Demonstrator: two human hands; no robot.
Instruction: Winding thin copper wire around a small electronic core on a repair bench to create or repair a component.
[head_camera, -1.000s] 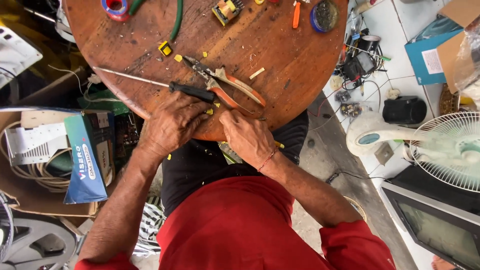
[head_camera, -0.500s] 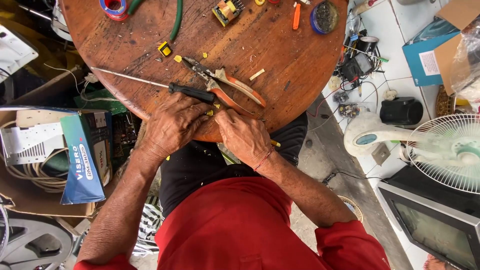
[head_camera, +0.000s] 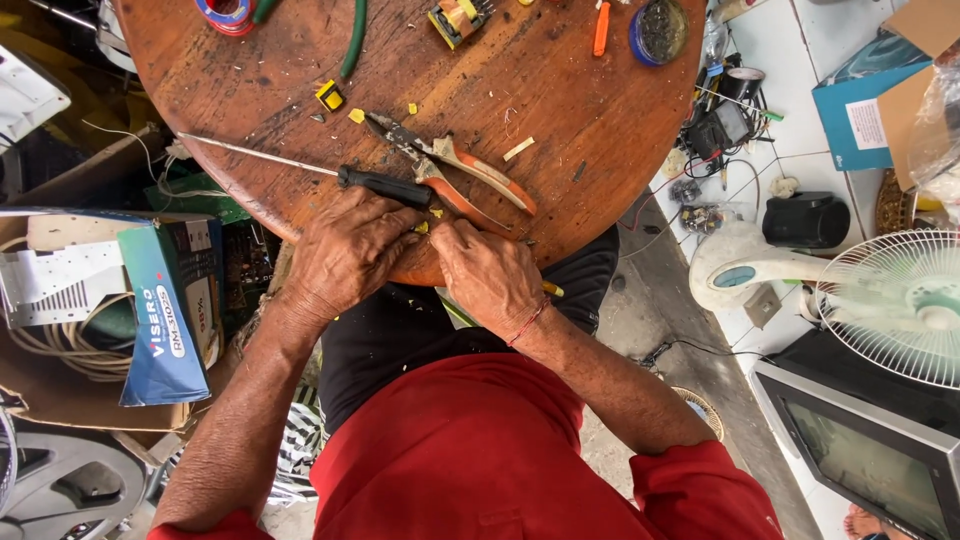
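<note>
Both hands are bunched together at the near edge of the round, worn wooden table (head_camera: 560, 100), knuckles up and fingers curled under. The left hand (head_camera: 350, 250) and right hand (head_camera: 490, 275) meet over a small yellow piece (head_camera: 423, 227) that peeks out between them. Whether either hand truly pinches it I cannot tell; the fingertips are hidden beneath the backs of the hands.

Just beyond the left knuckles lies a long screwdriver with a black handle and thin steel shaft (head_camera: 385, 186), its handle touching or nearly touching that hand and the shaft running off toward the table's left rim. Beside it, just past the right hand, rest pliers with orange-brown handles (head_camera: 470, 180), jaws pointing away. Small yellow chips (head_camera: 357, 116) are scattered farther out, near a little yellow-and-black block (head_camera: 329, 95).

At the far edge sit a green cable (head_camera: 352, 40), a small yellow-wound transformer (head_camera: 455, 20), an orange tool handle (head_camera: 601, 28) and a round blue-rimmed tin (head_camera: 659, 30).

For fiddly work like this, it looks wise to keep both wrists braced on the table edge, hold the piece low and close, and mind that it doesn't slip off the rim into the lap. Off to the right stands a white floor fan (head_camera: 900, 300).
</note>
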